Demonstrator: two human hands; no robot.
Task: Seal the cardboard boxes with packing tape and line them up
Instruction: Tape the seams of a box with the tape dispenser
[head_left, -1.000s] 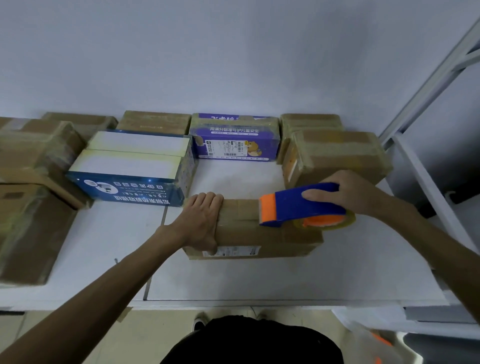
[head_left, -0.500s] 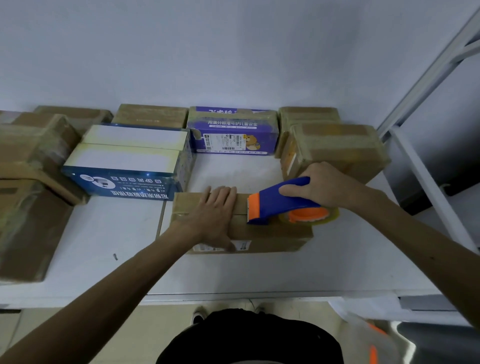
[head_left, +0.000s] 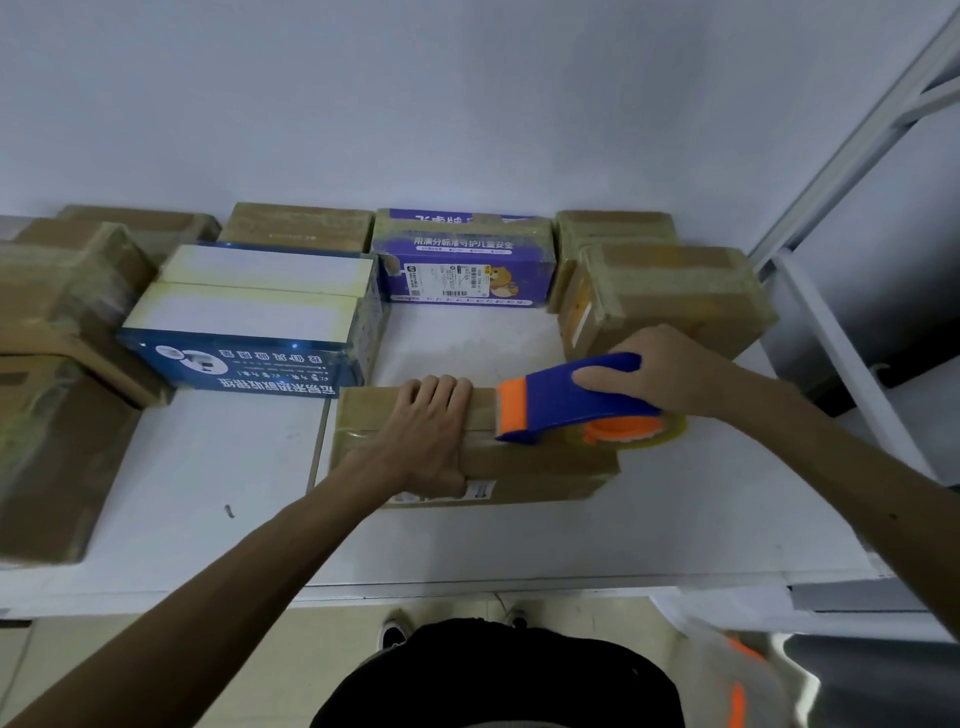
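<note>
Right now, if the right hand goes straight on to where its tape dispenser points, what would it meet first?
Probably the left hand, pressing flat on the cardboard box just ahead of the dispenser's orange nose; the gap looks small.

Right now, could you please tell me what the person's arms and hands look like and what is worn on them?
The left forearm and right forearm are bare to the frame edges; no sleeve shows. The left hand and right hand wear no gloves, and no watch, bracelet or ring is visible.
</note>
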